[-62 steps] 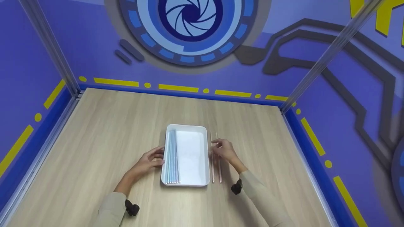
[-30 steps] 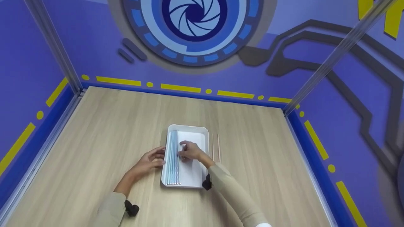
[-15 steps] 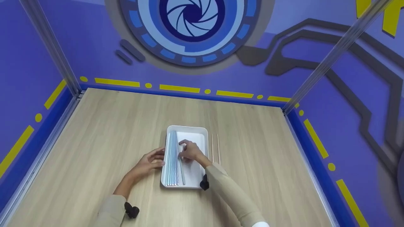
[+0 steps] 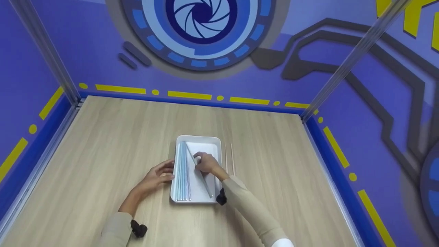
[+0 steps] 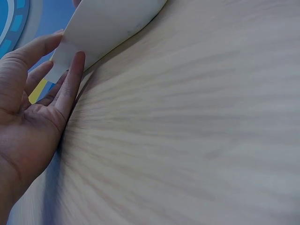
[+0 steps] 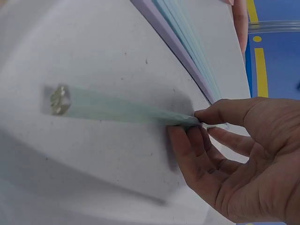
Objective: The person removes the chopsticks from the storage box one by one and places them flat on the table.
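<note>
Blue walls (image 4: 240, 82) stand behind my table (image 4: 267, 137), where my loose left hand (image 4: 156, 176) touches the white tray (image 4: 197, 192) and my right hand (image 4: 206, 163) pinches a green stick (image 4: 206, 187) over it, likely light, stiff, slippery, and best held midway.

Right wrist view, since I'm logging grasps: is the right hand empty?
No, the right hand pinches a pale green stick.

You're getting a bright head view, dimmer L-wrist pic, & R-wrist pic w/ soft shadows on the tray (image 6: 93, 56) & the stick (image 6: 117, 107) blurring at near end.
</note>
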Demonstrator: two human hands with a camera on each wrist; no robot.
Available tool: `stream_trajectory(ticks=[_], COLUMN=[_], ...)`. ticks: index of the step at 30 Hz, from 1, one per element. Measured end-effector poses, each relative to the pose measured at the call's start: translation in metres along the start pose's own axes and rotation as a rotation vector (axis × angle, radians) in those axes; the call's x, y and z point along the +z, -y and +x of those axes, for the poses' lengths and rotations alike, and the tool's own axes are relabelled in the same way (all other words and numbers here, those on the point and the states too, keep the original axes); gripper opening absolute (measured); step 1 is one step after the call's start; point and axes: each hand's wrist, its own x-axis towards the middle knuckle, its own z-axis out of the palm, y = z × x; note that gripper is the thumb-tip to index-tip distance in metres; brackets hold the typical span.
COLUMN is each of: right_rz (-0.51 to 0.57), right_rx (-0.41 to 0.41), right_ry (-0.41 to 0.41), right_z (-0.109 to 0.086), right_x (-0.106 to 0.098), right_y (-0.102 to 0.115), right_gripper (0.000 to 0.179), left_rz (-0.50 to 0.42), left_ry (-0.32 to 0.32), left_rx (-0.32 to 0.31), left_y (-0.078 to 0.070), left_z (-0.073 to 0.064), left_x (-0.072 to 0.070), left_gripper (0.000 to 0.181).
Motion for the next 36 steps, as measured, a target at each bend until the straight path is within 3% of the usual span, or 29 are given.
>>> stream_trajectory(ticks=[8, 19, 25, 36], right_rz=[0.04, 0.189, 0.221, 0.382], right_rx=[-0.05, -0.156, -0.163, -0.189], right_ry=[0.039, 0.048, 0.026, -0.016], right_z=[-0.005, -0.011, -0.015, -0.02], right_x=[-0.009, -0.026, -0.032, -0.046], right_y=[-0.004, -0.009, -0.012, -0.023], right_gripper=[0.045, 0.053, 0.056, 0.058], left_rz=[0.028, 0.024, 0.038, 0.019], left_ry=[-0.002, -0.008, -0.007, 0.006], left_rx=[0.003, -0.008, -0.006, 0.006], left_y=[-0.001, -0.002, -0.002, -0.001], left_z=[-0.001, 0.0, -0.001, -0.001], left_x=[0.0, 0.0, -0.001, -0.001], left_gripper=[0.075, 0.075, 0.076, 0.074])
